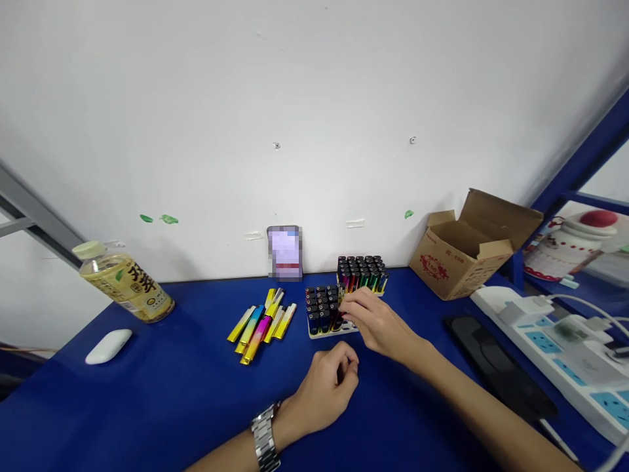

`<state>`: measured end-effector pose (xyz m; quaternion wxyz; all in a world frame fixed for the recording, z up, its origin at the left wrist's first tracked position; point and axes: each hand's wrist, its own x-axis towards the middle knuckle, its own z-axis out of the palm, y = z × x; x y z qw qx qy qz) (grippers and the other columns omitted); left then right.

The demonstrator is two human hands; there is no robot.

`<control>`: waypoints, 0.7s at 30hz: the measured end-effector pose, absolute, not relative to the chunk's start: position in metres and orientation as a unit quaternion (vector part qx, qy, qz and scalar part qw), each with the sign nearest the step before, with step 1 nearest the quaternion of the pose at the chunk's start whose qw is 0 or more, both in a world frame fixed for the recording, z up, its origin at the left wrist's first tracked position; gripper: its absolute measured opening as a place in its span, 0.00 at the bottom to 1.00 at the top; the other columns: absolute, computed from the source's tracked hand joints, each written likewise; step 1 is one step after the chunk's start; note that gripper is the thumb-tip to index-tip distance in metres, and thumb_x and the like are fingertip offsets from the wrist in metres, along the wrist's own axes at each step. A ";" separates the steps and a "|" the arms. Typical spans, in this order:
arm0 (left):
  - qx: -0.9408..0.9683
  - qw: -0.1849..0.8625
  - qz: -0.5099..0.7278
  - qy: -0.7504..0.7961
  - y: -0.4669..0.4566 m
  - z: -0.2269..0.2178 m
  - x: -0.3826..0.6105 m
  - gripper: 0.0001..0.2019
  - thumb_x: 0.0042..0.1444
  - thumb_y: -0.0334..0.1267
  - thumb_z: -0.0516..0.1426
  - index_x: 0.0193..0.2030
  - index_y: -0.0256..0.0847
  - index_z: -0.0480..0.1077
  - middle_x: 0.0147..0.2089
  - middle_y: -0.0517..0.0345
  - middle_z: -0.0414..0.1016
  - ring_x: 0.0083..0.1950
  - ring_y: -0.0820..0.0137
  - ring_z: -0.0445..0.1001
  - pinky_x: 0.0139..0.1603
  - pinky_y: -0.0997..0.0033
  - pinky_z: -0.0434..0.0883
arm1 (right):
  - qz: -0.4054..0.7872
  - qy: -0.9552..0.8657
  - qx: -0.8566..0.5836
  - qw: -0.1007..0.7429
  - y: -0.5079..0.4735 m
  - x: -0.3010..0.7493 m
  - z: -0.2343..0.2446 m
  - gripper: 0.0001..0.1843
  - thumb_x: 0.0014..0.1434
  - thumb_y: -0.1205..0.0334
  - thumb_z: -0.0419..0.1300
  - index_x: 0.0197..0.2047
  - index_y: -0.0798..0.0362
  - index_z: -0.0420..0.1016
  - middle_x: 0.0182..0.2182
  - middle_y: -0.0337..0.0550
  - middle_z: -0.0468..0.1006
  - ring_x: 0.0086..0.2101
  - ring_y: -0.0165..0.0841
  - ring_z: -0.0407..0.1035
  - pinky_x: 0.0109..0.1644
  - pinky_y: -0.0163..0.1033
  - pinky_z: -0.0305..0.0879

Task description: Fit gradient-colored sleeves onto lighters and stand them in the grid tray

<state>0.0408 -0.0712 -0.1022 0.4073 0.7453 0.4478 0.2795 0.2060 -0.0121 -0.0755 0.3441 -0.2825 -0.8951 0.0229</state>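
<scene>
From my end, the right hand (376, 322) has its fingers drawn narrow, just beside a dark, black-topped upright cylinder (336, 320) in the front row of the white perforated plastic tray (327, 335); I cannot tell whether they grip it. In front of the tray, I see the left hand (322, 387) over the blue desk (196, 393), fingers loosely curled, contents hidden. Left of the tray lie loose, shiny yellow-ended cylinders (258, 337).
</scene>
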 end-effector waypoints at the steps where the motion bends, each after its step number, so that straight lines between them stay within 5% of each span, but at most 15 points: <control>1: 0.745 0.407 0.279 0.449 -0.071 -0.102 0.041 0.06 0.58 0.32 0.48 0.33 0.39 0.65 0.20 0.67 0.60 0.21 0.78 0.59 0.24 0.77 0.56 | 0.020 -0.895 -0.279 0.346 -0.012 0.205 -0.076 0.12 0.63 0.74 0.47 0.44 0.53 0.67 0.38 0.49 0.71 0.38 0.37 0.64 0.42 0.44 0.68; 8: 0.746 0.404 0.279 0.450 -0.071 -0.101 0.041 0.06 0.57 0.32 0.48 0.33 0.40 0.65 0.20 0.68 0.59 0.21 0.77 0.59 0.24 0.77 0.56 | 0.039 -0.899 -0.284 0.330 -0.010 0.207 -0.074 0.13 0.61 0.77 0.46 0.41 0.53 0.67 0.34 0.47 0.71 0.36 0.36 0.62 0.38 0.41 0.67; 15: 0.759 0.386 0.277 0.446 -0.075 -0.102 0.040 0.07 0.58 0.32 0.48 0.32 0.41 0.64 0.20 0.67 0.61 0.21 0.77 0.60 0.24 0.77 0.57 | -0.006 -0.883 -0.338 0.325 -0.017 0.199 -0.077 0.11 0.59 0.70 0.54 0.47 0.54 0.64 0.42 0.51 0.72 0.41 0.41 0.64 0.43 0.47 0.66; 21: 0.846 0.111 0.280 0.441 -0.075 -0.091 0.028 0.08 0.57 0.30 0.47 0.33 0.40 0.65 0.26 0.57 0.69 0.28 0.70 0.67 0.33 0.71 0.64 | -0.012 -0.830 -0.360 0.426 -0.021 0.201 -0.097 0.12 0.59 0.66 0.54 0.47 0.53 0.59 0.39 0.50 0.71 0.39 0.40 0.67 0.43 0.46 0.67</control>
